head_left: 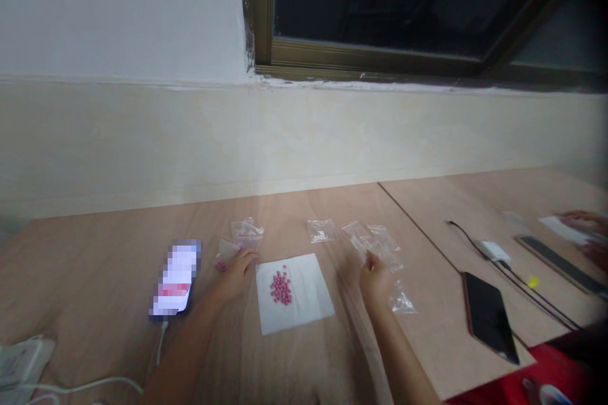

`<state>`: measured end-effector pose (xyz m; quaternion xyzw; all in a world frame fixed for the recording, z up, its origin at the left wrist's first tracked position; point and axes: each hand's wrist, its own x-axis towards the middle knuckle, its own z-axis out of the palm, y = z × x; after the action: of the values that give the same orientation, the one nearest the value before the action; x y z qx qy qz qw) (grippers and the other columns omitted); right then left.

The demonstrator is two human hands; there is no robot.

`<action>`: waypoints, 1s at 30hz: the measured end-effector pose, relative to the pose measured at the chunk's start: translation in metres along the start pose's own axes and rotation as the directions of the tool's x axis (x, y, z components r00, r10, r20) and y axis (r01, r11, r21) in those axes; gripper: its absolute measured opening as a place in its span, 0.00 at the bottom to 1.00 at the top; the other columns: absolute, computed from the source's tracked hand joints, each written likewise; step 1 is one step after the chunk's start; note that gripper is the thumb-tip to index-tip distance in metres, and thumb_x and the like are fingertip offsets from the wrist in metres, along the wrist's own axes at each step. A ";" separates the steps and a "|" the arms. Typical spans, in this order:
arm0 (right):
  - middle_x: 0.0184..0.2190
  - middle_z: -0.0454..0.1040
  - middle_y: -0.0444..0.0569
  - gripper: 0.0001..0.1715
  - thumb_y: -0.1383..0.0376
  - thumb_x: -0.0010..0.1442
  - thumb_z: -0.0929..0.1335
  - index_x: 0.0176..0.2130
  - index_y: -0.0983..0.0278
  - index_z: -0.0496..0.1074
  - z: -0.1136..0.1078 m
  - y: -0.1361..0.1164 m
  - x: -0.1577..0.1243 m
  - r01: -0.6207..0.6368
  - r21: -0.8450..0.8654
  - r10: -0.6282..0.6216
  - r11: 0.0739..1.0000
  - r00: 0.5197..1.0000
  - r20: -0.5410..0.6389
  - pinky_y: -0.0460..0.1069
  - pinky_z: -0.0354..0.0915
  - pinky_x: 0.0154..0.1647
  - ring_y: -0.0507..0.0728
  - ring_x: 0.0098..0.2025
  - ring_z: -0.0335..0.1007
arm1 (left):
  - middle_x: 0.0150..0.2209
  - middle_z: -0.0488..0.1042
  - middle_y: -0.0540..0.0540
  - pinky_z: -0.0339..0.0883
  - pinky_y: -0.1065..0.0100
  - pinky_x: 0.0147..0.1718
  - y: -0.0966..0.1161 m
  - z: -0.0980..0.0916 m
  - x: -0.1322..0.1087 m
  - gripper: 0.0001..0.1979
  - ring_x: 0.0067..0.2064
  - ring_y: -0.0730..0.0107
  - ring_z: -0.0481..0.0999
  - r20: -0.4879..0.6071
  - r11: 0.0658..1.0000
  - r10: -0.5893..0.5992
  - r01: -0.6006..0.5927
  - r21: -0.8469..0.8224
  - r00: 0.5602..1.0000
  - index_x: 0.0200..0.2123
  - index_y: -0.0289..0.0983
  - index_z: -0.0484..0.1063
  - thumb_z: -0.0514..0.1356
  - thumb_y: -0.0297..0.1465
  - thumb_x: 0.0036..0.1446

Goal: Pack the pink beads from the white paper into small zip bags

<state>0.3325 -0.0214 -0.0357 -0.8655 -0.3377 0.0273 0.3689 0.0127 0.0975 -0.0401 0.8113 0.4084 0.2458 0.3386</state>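
Wooden table (pixel 294 370), pink pieces (pixel 281 289) loose on a white sheet (pixel 311 291)

Left of the sheet, my left hand (pixel 240 273) bends its fingers beside a small clear bag (pixel 228 248) with a few pink pieces inside, partly covered by that hand. More clear bags (pixel 247 234) overlap just beyond it. Right of the sheet, my right hand (pixel 376 280) is curled, fingers folded in, against a spread of clear bags (pixel 382 245). I can't tell whether either hand is pinching plastic. One bag (pixel 322 231) lies beyond the sheet; glare hides what, if anything, it contains. Farther left of the sheet sits a phone (pixel 177 278), its screen pixelated. Far to its right, another person's hand (pixel 585 220) is blurred and cut off.
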 end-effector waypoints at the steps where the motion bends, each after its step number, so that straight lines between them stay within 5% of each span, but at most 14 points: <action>1: 0.34 0.76 0.61 0.24 0.65 0.55 0.57 0.44 0.73 0.73 -0.001 -0.001 0.000 -0.008 -0.008 0.008 1.000 1.000 -0.007 0.53 0.60 0.34 0.64 0.35 0.70 | 0.44 0.74 0.44 0.59 0.55 0.54 -0.003 0.001 0.003 0.14 0.49 0.64 0.70 -0.004 1.000 0.000 0.000 -0.003 1.000 0.39 0.37 0.72 0.51 0.21 0.53; 7: 0.38 0.76 0.64 0.25 0.61 0.58 0.57 0.44 0.73 0.74 -0.019 -0.020 -0.007 0.006 0.019 -0.003 1.000 0.986 -0.166 0.55 0.63 0.36 0.66 0.37 0.73 | 0.47 0.73 0.43 0.58 0.53 0.54 -0.002 -0.001 0.010 0.16 0.51 0.62 0.69 0.009 0.999 -0.010 0.010 -0.038 1.000 0.39 0.36 0.73 0.51 0.20 0.51; 11: 0.40 0.76 0.61 0.20 0.61 0.58 0.60 0.41 0.69 0.75 -0.039 -0.052 -0.031 0.199 0.218 -0.159 0.955 0.969 -0.188 0.55 0.65 0.43 0.63 0.43 0.72 | 0.47 0.73 0.42 0.59 0.57 0.53 0.029 -0.014 -0.001 0.14 0.51 0.63 0.69 0.010 0.996 -0.007 0.008 -0.085 1.000 0.39 0.36 0.73 0.51 0.23 0.53; 15: 0.44 0.75 0.53 0.17 0.66 0.59 0.60 0.43 0.63 0.74 -0.040 -0.085 -0.078 0.349 0.459 -0.408 0.817 0.913 0.032 0.56 0.65 0.49 0.59 0.49 0.69 | 0.37 0.75 0.45 0.66 0.64 0.43 0.079 -0.020 -0.024 0.12 0.41 0.65 0.73 0.125 0.931 -0.086 0.125 -0.344 0.988 0.40 0.37 0.71 0.52 0.35 0.58; 19: 0.47 0.74 0.47 0.21 0.72 0.59 0.59 0.46 0.56 0.72 -0.028 -0.098 -0.118 0.418 0.526 -0.589 0.740 0.781 0.208 0.61 0.56 0.57 0.57 0.54 0.64 | 0.31 0.73 0.48 0.66 0.68 0.35 0.109 -0.017 -0.048 0.14 0.34 0.68 0.72 0.183 0.835 -0.167 0.237 -0.496 0.969 0.34 0.35 0.70 0.54 0.40 0.55; 25: 0.47 0.73 0.50 0.19 0.72 0.56 0.63 0.46 0.58 0.72 -0.034 -0.103 -0.135 0.377 0.514 -0.580 0.771 0.748 0.322 0.60 0.60 0.54 0.60 0.54 0.63 | 0.24 0.69 0.52 0.62 0.69 0.31 0.105 -0.024 -0.071 0.13 0.29 0.71 0.68 0.160 0.811 -0.303 0.343 -0.474 0.939 0.26 0.34 0.69 0.57 0.40 0.52; 30: 0.35 0.76 0.51 0.08 0.68 0.54 0.66 0.35 0.64 0.73 -0.055 -0.129 -0.143 0.243 0.513 -0.495 0.824 0.748 0.441 0.52 0.66 0.40 0.58 0.39 0.70 | 0.18 0.64 0.55 0.56 0.73 0.24 0.111 -0.028 -0.081 0.13 0.23 0.75 0.63 0.182 0.850 -0.333 0.378 -0.367 0.925 0.18 0.36 0.63 0.58 0.36 0.49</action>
<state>0.1655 -0.0780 0.0603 -0.6306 -0.5843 0.2750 0.4305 0.0044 -0.0083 0.0512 0.6487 0.4736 0.2106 0.5572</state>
